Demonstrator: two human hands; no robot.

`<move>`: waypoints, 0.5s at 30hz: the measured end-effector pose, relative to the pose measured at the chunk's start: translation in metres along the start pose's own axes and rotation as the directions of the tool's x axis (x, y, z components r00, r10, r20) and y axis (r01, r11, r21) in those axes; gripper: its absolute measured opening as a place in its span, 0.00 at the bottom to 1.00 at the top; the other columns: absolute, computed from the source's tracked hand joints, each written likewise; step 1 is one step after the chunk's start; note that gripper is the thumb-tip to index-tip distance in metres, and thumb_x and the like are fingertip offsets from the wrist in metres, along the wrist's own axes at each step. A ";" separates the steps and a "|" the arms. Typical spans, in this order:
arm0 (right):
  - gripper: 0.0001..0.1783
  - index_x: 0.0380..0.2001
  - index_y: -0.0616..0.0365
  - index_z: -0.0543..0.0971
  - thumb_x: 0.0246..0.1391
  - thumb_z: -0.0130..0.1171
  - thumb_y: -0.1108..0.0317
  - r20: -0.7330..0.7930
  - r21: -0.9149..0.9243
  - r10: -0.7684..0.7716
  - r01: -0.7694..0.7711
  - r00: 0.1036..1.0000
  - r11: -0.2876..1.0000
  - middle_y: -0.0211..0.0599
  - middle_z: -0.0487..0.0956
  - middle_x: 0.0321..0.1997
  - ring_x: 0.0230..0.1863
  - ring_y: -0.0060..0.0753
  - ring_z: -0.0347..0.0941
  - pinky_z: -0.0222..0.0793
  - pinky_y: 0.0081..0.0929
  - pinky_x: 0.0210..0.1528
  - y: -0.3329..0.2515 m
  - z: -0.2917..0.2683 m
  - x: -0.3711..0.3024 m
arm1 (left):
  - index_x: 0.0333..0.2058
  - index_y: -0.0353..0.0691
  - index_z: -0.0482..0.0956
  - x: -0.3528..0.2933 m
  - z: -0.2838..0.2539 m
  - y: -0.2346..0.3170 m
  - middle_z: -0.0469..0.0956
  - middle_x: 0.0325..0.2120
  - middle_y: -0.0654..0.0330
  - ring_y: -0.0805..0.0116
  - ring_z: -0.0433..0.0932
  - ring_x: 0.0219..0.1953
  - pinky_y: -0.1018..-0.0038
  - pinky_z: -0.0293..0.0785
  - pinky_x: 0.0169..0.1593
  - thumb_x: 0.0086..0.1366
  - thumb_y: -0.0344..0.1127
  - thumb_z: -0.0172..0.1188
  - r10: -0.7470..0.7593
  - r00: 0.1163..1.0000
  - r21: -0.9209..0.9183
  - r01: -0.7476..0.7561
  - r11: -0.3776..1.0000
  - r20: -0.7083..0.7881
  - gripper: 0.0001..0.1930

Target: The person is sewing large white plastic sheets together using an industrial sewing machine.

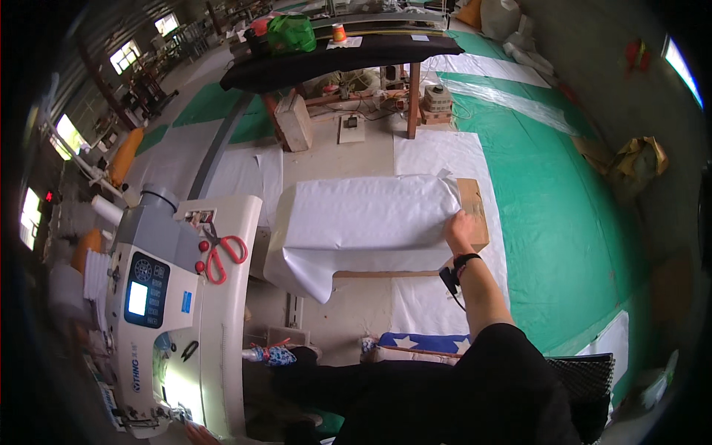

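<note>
My right hand (461, 228) reaches forward with its fingers closed on the edge of a white sheet (371, 211). The sheet drapes over a low wooden bench (473, 204) and hangs down at its near left corner. A dark strap with a small black device (449, 279) sits around my right wrist. At the bottom left, only a sliver of my left hand (199, 433) shows, beside the needle area of a sewing machine (167, 326); how its fingers are set is hidden. Red-handled scissors (222, 256) lie on the machine's white top.
Ahead stands a table with a black cloth (348, 55), holding a green bag (291, 33) and an orange cup (339, 33). Green sheeting (549, 222) covers the floor at the right. A crumpled brown paper bag (639, 165) rests near the right wall. A star-patterned cushion (423, 343) lies close by.
</note>
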State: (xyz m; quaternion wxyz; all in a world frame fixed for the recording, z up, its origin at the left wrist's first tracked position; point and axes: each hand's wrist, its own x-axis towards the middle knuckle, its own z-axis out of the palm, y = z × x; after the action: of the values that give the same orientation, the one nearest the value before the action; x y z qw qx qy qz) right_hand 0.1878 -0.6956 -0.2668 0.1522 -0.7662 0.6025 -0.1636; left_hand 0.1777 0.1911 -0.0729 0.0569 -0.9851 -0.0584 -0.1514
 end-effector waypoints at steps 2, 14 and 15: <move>0.11 0.29 0.60 0.77 0.48 0.51 0.64 0.038 0.207 0.287 -0.289 0.957 0.935 0.51 0.77 0.36 0.45 0.55 0.73 0.71 0.42 0.45 -0.011 0.001 0.009 | 0.55 0.31 0.65 0.001 -0.003 0.004 0.69 0.50 0.41 0.42 0.67 0.51 0.59 0.63 0.55 0.67 0.45 0.45 0.011 1.000 -0.028 -0.012 1.000 -0.011 0.25; 0.13 0.40 0.56 0.72 0.49 0.57 0.72 0.423 0.904 -0.566 -0.369 0.707 0.215 0.29 0.76 0.36 0.40 0.27 0.73 0.69 0.28 0.42 -0.099 -0.076 -0.087 | 0.49 0.28 0.71 0.002 -0.028 0.046 0.75 0.43 0.41 0.43 0.73 0.44 0.61 0.68 0.50 0.67 0.38 0.47 -0.053 0.966 -0.104 0.027 0.994 -0.254 0.19; 0.15 0.43 0.57 0.71 0.50 0.57 0.71 0.470 0.834 -0.544 -0.551 0.695 0.017 0.30 0.76 0.37 0.40 0.29 0.73 0.69 0.28 0.44 -0.103 -0.078 -0.106 | 0.47 0.26 0.71 0.004 -0.034 0.058 0.76 0.41 0.41 0.45 0.75 0.42 0.61 0.69 0.48 0.67 0.36 0.48 -0.083 0.941 -0.021 0.081 0.996 -0.327 0.18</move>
State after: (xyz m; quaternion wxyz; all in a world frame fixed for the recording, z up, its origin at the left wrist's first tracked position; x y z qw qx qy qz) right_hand 0.2205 -0.5723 -0.1590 0.8638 -0.4124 0.1876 -0.2204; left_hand 0.1788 0.1299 -0.0449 0.0561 -0.9431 -0.0888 -0.3156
